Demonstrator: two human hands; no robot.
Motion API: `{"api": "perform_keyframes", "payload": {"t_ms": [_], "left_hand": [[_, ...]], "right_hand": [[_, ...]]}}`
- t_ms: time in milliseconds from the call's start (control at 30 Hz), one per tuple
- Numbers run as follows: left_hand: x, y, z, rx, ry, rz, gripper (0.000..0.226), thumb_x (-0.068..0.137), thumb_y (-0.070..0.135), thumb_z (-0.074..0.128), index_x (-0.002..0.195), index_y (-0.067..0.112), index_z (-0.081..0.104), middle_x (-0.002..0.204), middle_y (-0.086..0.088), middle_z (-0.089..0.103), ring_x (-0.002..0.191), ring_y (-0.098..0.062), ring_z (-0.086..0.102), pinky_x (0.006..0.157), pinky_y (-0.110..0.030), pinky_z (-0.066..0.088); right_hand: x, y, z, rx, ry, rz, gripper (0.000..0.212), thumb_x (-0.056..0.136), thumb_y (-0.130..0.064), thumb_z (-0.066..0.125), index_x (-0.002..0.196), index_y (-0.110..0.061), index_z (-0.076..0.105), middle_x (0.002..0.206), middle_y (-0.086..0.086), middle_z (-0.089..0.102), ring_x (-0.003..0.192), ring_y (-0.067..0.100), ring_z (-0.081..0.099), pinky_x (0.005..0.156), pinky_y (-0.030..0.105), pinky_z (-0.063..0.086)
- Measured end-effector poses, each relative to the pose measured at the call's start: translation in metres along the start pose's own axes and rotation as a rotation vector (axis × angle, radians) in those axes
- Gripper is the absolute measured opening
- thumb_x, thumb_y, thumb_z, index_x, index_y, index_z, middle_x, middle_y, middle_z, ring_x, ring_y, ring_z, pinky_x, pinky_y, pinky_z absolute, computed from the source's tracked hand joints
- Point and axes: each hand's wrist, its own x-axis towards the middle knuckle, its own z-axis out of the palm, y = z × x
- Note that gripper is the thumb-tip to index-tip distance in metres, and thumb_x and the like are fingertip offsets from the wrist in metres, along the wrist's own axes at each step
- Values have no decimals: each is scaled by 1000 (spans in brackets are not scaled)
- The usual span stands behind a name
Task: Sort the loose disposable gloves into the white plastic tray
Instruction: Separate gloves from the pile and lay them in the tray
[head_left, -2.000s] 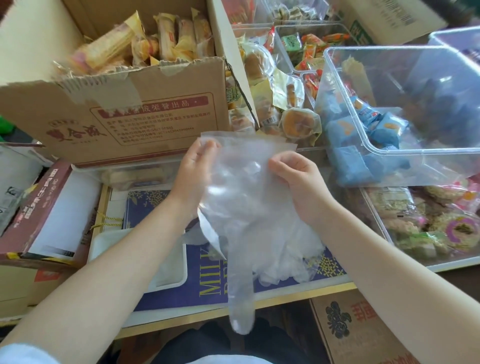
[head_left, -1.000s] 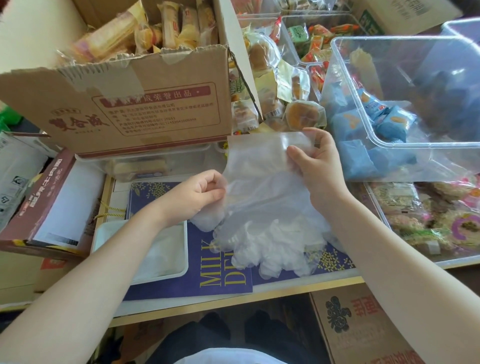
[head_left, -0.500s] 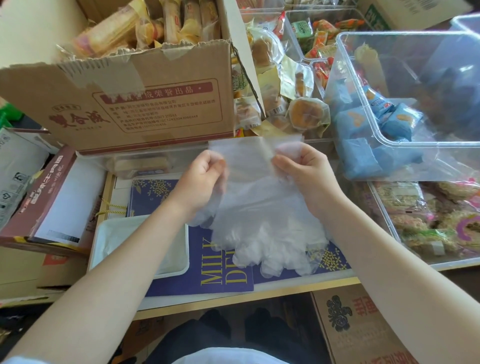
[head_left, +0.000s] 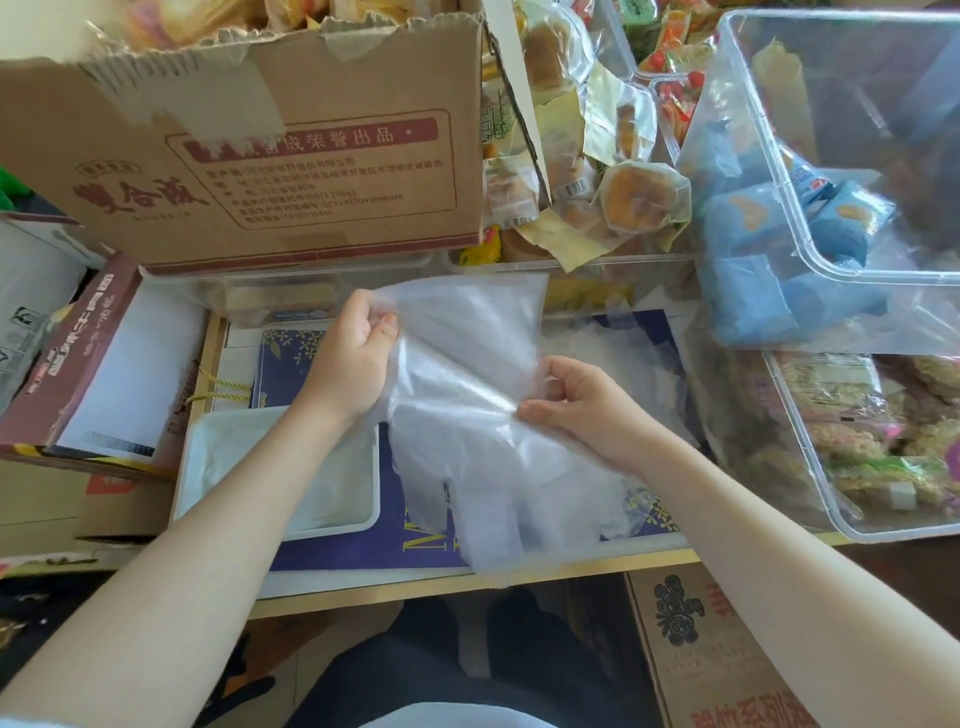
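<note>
A clear disposable glove (head_left: 462, 415) hangs spread in front of me, cuff up and fingers down over the table's front edge. My left hand (head_left: 353, 364) pinches its upper left cuff corner. My right hand (head_left: 582, 410) pinches its right side lower down. Behind and under it lies a pile of loose clear gloves (head_left: 618, 364) on a blue printed box. The white plastic tray (head_left: 197, 447) sits at lower left under my left forearm, with flat clear gloves inside.
A torn cardboard snack box (head_left: 260, 156) stands behind the hands. Clear bins of blue packets (head_left: 779, 249) and rice cakes (head_left: 857, 441) crowd the right. A maroon box (head_left: 78, 353) lies left. Another carton (head_left: 701, 649) sits on the floor.
The held glove hung lower two seconds ago. My left hand dropped away, then returned to the cuff; now my right hand has slid down from the cuff's top edge to the glove's right side.
</note>
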Motion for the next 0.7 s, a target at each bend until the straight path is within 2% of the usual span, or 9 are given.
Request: {"api": "perform_keyframes", "payload": {"t_ms": [67,167,233,300,400,467,533,633,700], "left_hand": [[-3,-9,2,28,35,-45,13,93,19,45,85,27,50,81,10,53,84,-15,50,75,-26,34],[-9,-24,12,216,21,-172,18,95,24,48,81,13,50,69,7,48,72,-16,45,59,-27,25],[-13,-32,17,305,-45,-222,30,93,32,52,76,8,48,69,0,47,69,-20,44,57,-30,25],[-12,-37,21,287,-111,-261,27,92,31,55,90,4,61,85,-5,58,82,-25,55,67,-29,36],[-13,-38,27,197,-168,-295,29,93,25,56,116,9,62,111,-4,62,106,-16,57,85,-23,37],[-13,-38,30,181,-201,-263,18,92,25,56,107,18,65,105,1,63,104,-13,57,85,-23,37],[-11,-40,32,168,-219,-237,8,91,24,57,96,25,64,98,4,64,100,-12,59,84,-23,38],[-12,-41,33,130,-227,-207,15,91,23,58,102,20,68,99,5,66,97,-9,59,84,-21,39],[-13,-39,33,127,-225,-186,17,92,22,57,105,18,68,98,7,67,94,-6,59,82,-17,40]], "right_hand": [[-2,14,3,-94,-85,44,14,85,-11,67,91,-20,59,57,-16,61,48,-3,52,49,11,40],[1,50,2,-399,-170,165,20,85,-24,67,103,-21,60,71,-11,61,54,2,50,54,14,39],[8,73,-3,-615,-11,181,26,87,-26,64,111,-18,61,95,-4,62,72,8,55,66,20,45],[15,87,-14,-736,211,132,33,91,-25,58,122,-15,55,127,3,53,100,18,54,85,29,45],[25,100,-32,-923,271,154,58,94,-29,50,145,-10,28,154,8,20,136,28,27,107,38,30],[30,106,-38,-993,220,224,70,95,-39,46,149,-10,12,158,8,8,142,30,15,112,41,24],[33,114,-38,-1053,187,276,76,93,-50,43,149,-11,9,158,7,6,142,31,13,111,43,25],[34,123,-36,-1175,209,272,73,92,-55,40,149,-15,15,158,6,10,140,31,18,106,43,30],[33,128,-36,-1177,276,214,60,95,-47,40,146,-18,27,156,7,19,135,32,26,101,43,34]]}}
